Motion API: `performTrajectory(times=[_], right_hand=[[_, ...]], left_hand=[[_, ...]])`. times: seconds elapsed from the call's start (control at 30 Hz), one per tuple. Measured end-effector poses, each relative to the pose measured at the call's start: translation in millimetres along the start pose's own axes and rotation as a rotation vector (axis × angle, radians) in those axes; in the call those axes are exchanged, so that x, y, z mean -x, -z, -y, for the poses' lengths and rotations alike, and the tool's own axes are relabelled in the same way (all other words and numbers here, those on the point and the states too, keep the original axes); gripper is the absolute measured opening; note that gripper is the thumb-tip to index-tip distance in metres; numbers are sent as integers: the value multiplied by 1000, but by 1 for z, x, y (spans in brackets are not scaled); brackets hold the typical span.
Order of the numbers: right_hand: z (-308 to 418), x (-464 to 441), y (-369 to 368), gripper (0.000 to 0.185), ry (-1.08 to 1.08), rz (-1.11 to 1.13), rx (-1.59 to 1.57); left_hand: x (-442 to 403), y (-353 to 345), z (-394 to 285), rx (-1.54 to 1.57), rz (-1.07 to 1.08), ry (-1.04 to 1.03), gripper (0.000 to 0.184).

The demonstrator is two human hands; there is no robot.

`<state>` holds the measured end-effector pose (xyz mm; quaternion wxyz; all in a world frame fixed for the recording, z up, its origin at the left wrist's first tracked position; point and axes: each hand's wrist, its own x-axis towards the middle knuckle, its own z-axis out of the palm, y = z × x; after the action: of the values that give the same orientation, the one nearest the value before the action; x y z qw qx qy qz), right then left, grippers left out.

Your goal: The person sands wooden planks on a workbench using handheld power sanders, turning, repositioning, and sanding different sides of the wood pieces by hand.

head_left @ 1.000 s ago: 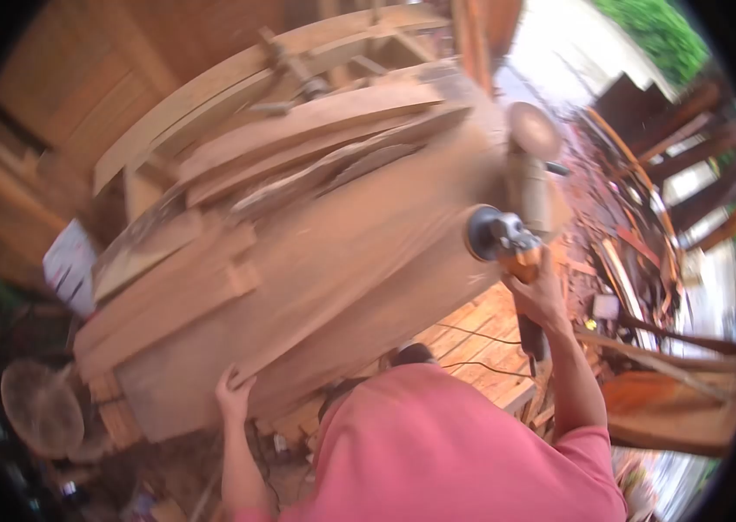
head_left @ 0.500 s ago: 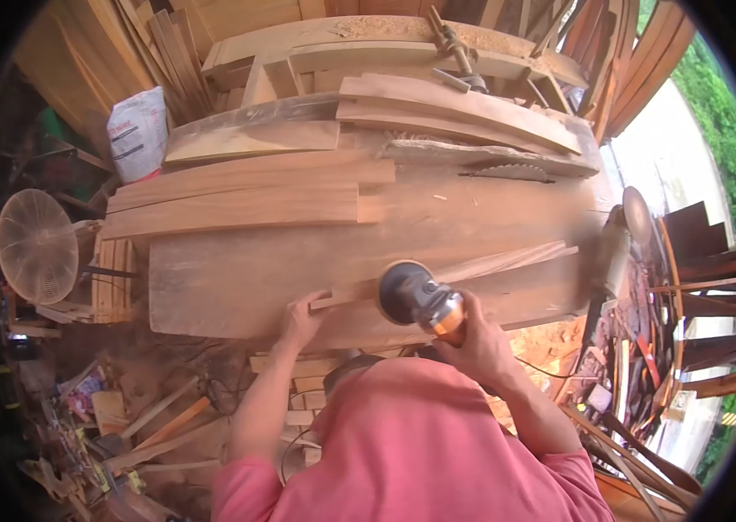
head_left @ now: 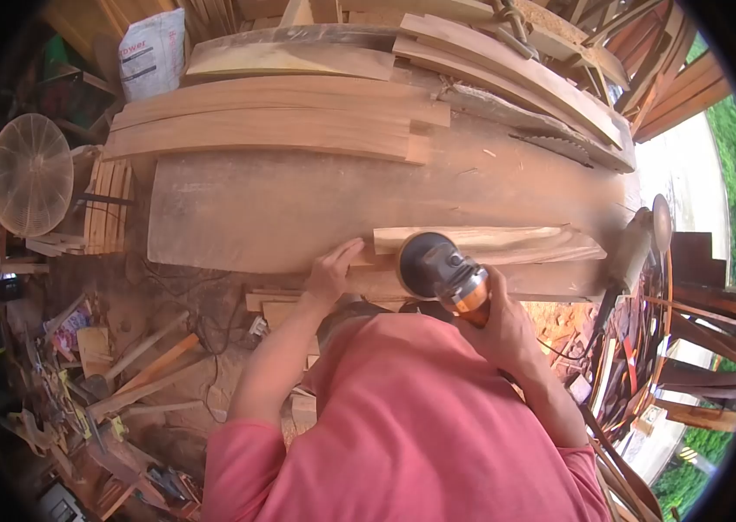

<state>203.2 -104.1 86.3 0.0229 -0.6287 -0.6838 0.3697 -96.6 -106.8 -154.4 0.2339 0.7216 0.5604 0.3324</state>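
A pale wooden board (head_left: pixel 507 244) with a streaked grain lies along the front of the dusty worktable (head_left: pixel 246 200). My right hand (head_left: pixel 500 324) is wrapped round the body of a sander (head_left: pixel 446 274) with an orange and grey housing. Its dark round pad overlaps the board's left part in this view; whether it presses on the wood cannot be made out. At the board's left end is my left hand (head_left: pixel 329 271), its fingers stretched toward the narrower end piece. I cannot tell whether the fingertips touch it.
Boards (head_left: pixel 263 122) are stacked at the back left, and more planks (head_left: pixel 507 74) lie behind a toothed saw blade (head_left: pixel 559 148). A second power tool (head_left: pixel 630 257) rests on the right edge. A fan (head_left: pixel 30 174) stands left; offcuts (head_left: pixel 150 365) litter the floor.
The board now shows a broader, paler face upward. My left fingers have gone from gripping its left end to stretched out. The view has shifted, with the table higher in it.
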Motion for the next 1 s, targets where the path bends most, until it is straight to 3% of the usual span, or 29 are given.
performTrajectory(times=[0.2, 0.43, 0.57, 0.77, 0.8, 0.9, 1.0], right_hand=[[27, -14, -12, 84, 97, 118, 59], [16, -12, 13, 74, -17, 90, 112], [-53, 5, 47, 71, -77, -102, 88], [-147, 21, 127, 65, -409, -251, 147], [-177, 22, 137, 64, -357, -311, 124], [-245, 23, 172, 64, -435, -393, 222], [-279, 24, 209, 64, -519, -449, 117]], left_hand=[[1, -7, 3, -33, -43, -34, 53], [-1, 0, -2, -28, -23, -24, 58], [1, -2, 1, -64, 28, 56, 62], [2, -4, -3, -82, -13, 64, 66], [2, -2, -6, -84, -16, 74, 66], [2, -7, -8, -104, -35, 98, 64], [5, -10, -7, -93, -44, 133, 58]])
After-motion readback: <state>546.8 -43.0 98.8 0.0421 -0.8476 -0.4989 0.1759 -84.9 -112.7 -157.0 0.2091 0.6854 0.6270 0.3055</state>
